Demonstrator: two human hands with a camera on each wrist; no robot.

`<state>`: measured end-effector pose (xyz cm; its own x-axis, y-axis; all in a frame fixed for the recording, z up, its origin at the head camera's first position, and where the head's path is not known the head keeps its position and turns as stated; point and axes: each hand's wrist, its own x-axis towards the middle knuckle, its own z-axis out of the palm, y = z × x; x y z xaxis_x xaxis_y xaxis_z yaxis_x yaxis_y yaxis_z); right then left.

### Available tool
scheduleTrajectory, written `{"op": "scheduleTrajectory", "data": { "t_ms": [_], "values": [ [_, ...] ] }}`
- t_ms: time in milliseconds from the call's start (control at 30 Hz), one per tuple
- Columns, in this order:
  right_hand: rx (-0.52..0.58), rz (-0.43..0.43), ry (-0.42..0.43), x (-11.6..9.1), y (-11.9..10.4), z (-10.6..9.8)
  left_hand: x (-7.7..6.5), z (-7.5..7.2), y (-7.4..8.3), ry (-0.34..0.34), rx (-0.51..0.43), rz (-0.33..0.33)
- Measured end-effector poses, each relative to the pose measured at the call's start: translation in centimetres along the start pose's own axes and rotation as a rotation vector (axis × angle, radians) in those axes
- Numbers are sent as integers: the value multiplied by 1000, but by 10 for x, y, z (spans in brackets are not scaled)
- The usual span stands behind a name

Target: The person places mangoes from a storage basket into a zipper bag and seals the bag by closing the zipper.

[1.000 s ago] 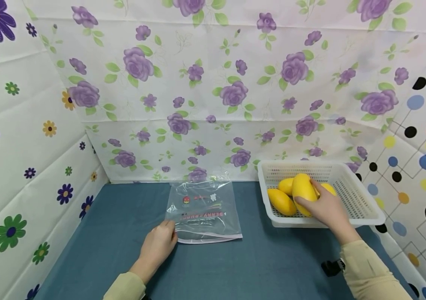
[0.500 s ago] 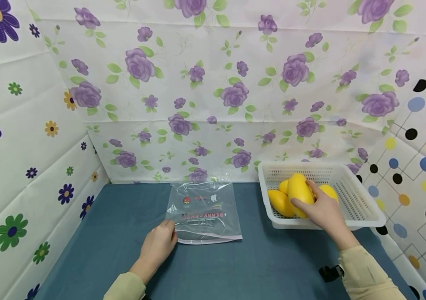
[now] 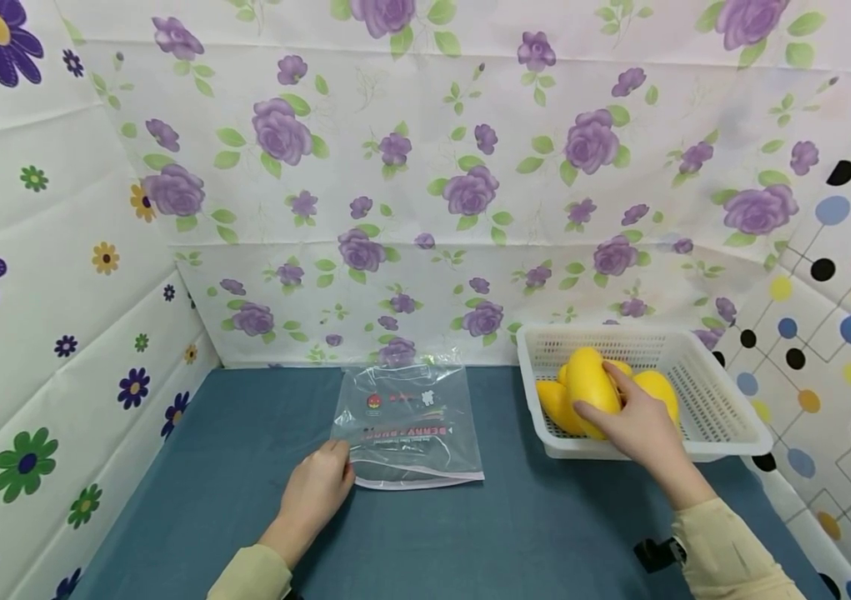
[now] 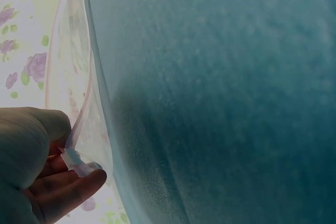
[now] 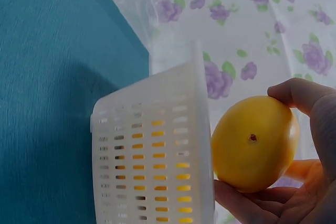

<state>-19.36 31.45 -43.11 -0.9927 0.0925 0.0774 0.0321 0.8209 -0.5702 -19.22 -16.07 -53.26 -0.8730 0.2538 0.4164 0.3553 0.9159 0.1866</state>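
In the head view my left hand point(image 3: 317, 487) pinches the near left corner of a clear plastic zip bag point(image 3: 410, 425), which lies flat with printed lettering on it. The left wrist view shows the fingers point(image 4: 52, 203) curled at the bag's edge point(image 4: 79, 72), where its mouth gapes slightly. On the right, my right hand point(image 3: 646, 427) grips a yellow mango point(image 3: 587, 387) over a white plastic basket point(image 3: 736, 429). Thumb and fingers span this mango point(image 5: 257, 145) in the right wrist view, at the level of the basket's rim. Several more mangoes point(image 3: 658, 390) sit beneath and beside it.
A blue-green cloth point(image 3: 425, 542) covers the table. Floral sheeting point(image 3: 425, 208) rises behind the bag and basket, with patterned sheets at both sides. A small black device point(image 3: 659, 553) is at the right wrist.
My right hand has shifted a little leftward with the mango, uncovering more of the mangoes to its right. The left hand and the bag have stayed in place.
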Motion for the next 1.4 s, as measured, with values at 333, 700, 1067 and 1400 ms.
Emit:
{"op": "scheduleTrajectory", "data": {
  "t_ms": [333, 700, 1067, 1400],
  "values": [
    [22, -27, -5, -7, -13, 2, -1, 1, 1, -12, -10, -6],
    [19, -53, 6, -10, -14, 7, -1, 3, 2, -17, -5, -13],
    [18, -98, 34, -12, -28, 14, 0, 2, 1, -16, -12, -5],
    [28, -133, 32, -17, -40, 16, 1, 4, 3, -20, -9, -6]
  ]
}}
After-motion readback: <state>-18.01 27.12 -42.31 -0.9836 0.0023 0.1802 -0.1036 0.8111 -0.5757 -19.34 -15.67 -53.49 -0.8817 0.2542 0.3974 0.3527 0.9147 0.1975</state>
